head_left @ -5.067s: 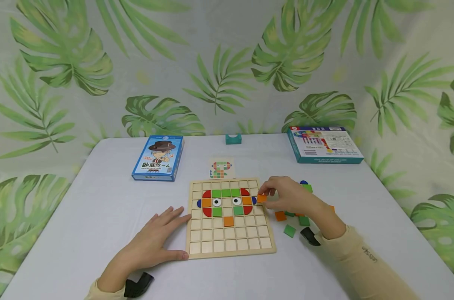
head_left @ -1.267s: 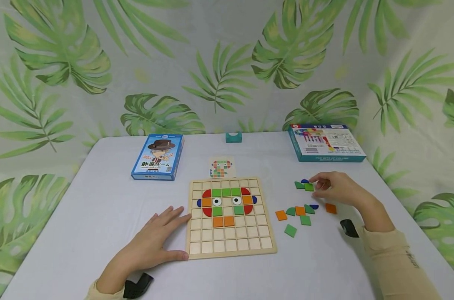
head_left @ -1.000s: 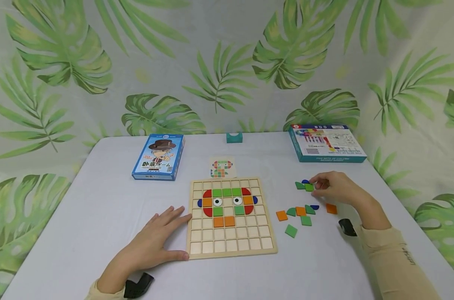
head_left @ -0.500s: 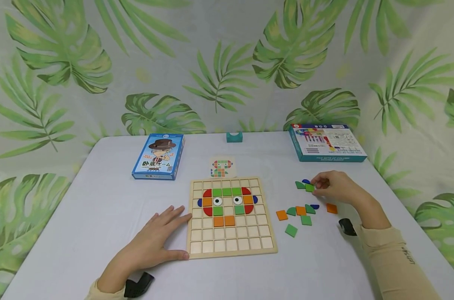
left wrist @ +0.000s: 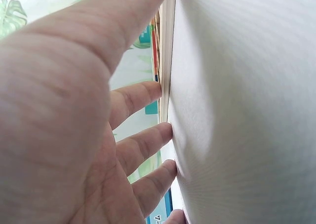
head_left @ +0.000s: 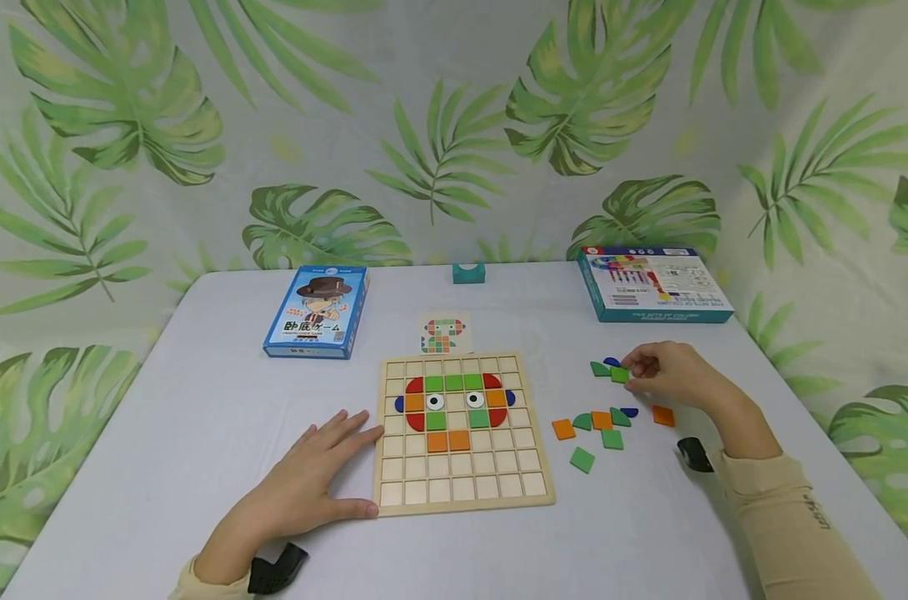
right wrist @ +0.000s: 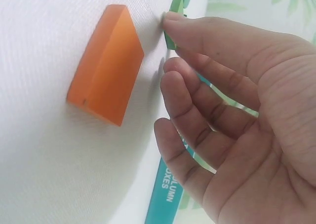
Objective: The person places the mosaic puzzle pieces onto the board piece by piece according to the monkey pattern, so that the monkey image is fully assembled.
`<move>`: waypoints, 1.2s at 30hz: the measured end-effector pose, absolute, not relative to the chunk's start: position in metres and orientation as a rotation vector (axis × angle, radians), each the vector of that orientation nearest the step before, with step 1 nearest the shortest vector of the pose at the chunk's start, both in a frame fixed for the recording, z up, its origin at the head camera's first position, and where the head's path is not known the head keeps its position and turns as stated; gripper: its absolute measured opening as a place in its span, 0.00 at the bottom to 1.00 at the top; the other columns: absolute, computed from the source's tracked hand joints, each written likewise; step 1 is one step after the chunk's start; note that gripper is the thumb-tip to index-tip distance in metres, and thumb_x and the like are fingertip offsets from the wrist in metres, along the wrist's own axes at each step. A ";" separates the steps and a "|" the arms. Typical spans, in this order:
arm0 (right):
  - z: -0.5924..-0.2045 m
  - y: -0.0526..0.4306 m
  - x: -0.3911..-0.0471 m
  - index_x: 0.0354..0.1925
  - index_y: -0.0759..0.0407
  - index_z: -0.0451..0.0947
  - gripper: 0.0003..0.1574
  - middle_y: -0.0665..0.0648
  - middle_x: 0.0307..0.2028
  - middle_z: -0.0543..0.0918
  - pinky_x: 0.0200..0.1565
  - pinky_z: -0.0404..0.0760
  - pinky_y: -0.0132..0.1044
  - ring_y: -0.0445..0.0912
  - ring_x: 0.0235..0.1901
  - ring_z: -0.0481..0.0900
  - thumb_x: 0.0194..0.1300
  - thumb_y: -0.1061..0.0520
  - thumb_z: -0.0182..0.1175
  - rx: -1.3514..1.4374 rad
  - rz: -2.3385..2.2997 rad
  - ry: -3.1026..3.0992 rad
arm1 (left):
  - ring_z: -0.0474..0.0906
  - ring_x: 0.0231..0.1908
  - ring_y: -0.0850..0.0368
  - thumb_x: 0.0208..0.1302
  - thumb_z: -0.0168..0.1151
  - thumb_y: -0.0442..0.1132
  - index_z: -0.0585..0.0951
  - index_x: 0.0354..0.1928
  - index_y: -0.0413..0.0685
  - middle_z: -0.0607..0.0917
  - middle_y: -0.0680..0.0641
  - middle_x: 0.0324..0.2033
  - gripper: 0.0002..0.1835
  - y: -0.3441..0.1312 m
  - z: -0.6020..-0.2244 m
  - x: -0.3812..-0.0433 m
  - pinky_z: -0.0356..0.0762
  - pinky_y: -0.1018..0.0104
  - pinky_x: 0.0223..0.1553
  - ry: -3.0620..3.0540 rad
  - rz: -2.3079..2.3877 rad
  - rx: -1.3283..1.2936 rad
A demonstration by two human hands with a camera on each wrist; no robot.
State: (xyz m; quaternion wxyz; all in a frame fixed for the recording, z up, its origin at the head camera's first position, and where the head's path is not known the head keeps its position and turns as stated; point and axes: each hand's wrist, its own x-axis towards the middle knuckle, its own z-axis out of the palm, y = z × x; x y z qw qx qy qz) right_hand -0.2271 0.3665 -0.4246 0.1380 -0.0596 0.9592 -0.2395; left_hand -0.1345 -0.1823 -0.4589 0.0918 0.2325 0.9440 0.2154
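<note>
Lower left of the frame, your left hand [head_left: 303, 479] lies with fingers spread, gripping nothing; thumb and forefinger touch the left edge of the wooden grid board [head_left: 463, 487] at lower centre, probably to stop it sliding. Right of centre, your right hand [head_left: 671, 375] is nearly closed: thumb and forefinger pinch the edge of a green square tile [head_left: 619, 376], the other fingers loosely bent. An edge hold likely suits so flat a piece. A blue half-round tile [head_left: 611, 362] sits close behind it. The picture card [head_left: 443, 333] lies just above the board, presumably for easy comparison with the face in the grid.
</note>
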 end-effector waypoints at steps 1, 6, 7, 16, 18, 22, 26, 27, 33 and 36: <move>-0.424 0.366 -0.227 0.56 0.66 0.84 0.25 0.55 0.38 0.82 0.39 0.78 0.28 0.49 0.43 0.77 0.68 0.53 0.75 -0.171 -0.693 2.775 | 0.57 0.83 0.34 0.51 0.80 0.69 0.73 0.79 0.61 0.68 0.44 0.82 0.54 -0.182 -0.459 -0.135 0.55 0.25 0.79 2.804 0.640 0.691; -0.423 0.362 -0.225 0.56 0.65 0.83 0.25 0.55 0.38 0.82 0.39 0.79 0.28 0.49 0.43 0.77 0.68 0.53 0.75 -0.168 -0.698 2.767 | 0.57 0.83 0.33 0.51 0.80 0.69 0.73 0.79 0.61 0.68 0.44 0.82 0.54 -0.182 -0.458 -0.134 0.55 0.25 0.79 2.805 0.641 0.693; -0.424 0.361 -0.224 0.56 0.65 0.84 0.24 0.54 0.39 0.82 0.39 0.79 0.28 0.49 0.43 0.77 0.68 0.52 0.75 -0.173 -0.698 2.766 | 0.57 0.83 0.33 0.51 0.80 0.69 0.73 0.79 0.61 0.68 0.44 0.82 0.54 -0.182 -0.458 -0.134 0.56 0.25 0.79 2.805 0.639 0.694; -0.418 0.353 -0.212 0.52 0.61 0.85 0.22 0.52 0.38 0.83 0.40 0.79 0.27 0.47 0.42 0.77 0.67 0.49 0.76 -0.285 -0.704 2.734 | 0.58 0.83 0.32 0.51 0.80 0.69 0.73 0.79 0.60 0.68 0.43 0.82 0.53 -0.182 -0.457 -0.134 0.56 0.24 0.78 2.814 0.638 0.708; -0.416 0.352 -0.208 0.52 0.60 0.86 0.21 0.51 0.37 0.83 0.40 0.79 0.27 0.46 0.41 0.77 0.67 0.49 0.76 -0.306 -0.711 2.718 | 0.57 0.83 0.32 0.51 0.80 0.69 0.73 0.79 0.60 0.68 0.43 0.82 0.53 -0.182 -0.457 -0.134 0.56 0.24 0.78 2.812 0.641 0.708; -0.412 0.346 -0.200 0.51 0.58 0.87 0.19 0.50 0.39 0.86 0.40 0.81 0.27 0.45 0.41 0.78 0.67 0.50 0.76 -0.347 -0.751 2.660 | 0.57 0.83 0.33 0.52 0.80 0.69 0.73 0.79 0.60 0.67 0.44 0.82 0.53 -0.183 -0.458 -0.134 0.56 0.24 0.79 2.804 0.639 0.710; -0.411 0.335 -0.196 0.51 0.57 0.88 0.20 0.50 0.42 0.88 0.41 0.82 0.27 0.46 0.42 0.78 0.65 0.50 0.78 -0.372 -0.779 2.615 | 0.57 0.83 0.33 0.52 0.79 0.69 0.72 0.79 0.61 0.67 0.44 0.82 0.53 -0.184 -0.458 -0.135 0.56 0.24 0.79 2.806 0.640 0.708; -0.412 0.333 -0.196 0.51 0.57 0.88 0.20 0.50 0.41 0.88 0.42 0.82 0.27 0.46 0.43 0.78 0.65 0.50 0.78 -0.379 -0.775 2.610 | 0.57 0.83 0.32 0.52 0.79 0.70 0.72 0.79 0.61 0.67 0.43 0.82 0.53 -0.184 -0.458 -0.135 0.56 0.24 0.78 2.807 0.642 0.711; -0.420 0.323 -0.198 0.48 0.56 0.88 0.17 0.50 0.39 0.86 0.43 0.81 0.28 0.46 0.42 0.77 0.64 0.51 0.78 -0.386 -0.743 2.614 | 0.57 0.83 0.32 0.52 0.78 0.71 0.72 0.79 0.61 0.68 0.43 0.82 0.53 -0.184 -0.457 -0.135 0.55 0.24 0.78 2.798 0.664 0.711; -0.423 0.321 -0.200 0.47 0.55 0.88 0.16 0.49 0.37 0.83 0.41 0.80 0.28 0.45 0.41 0.76 0.64 0.52 0.78 -0.366 -0.737 2.619 | 0.57 0.83 0.33 0.52 0.79 0.71 0.72 0.79 0.62 0.67 0.44 0.82 0.53 -0.183 -0.457 -0.135 0.55 0.24 0.79 2.792 0.660 0.702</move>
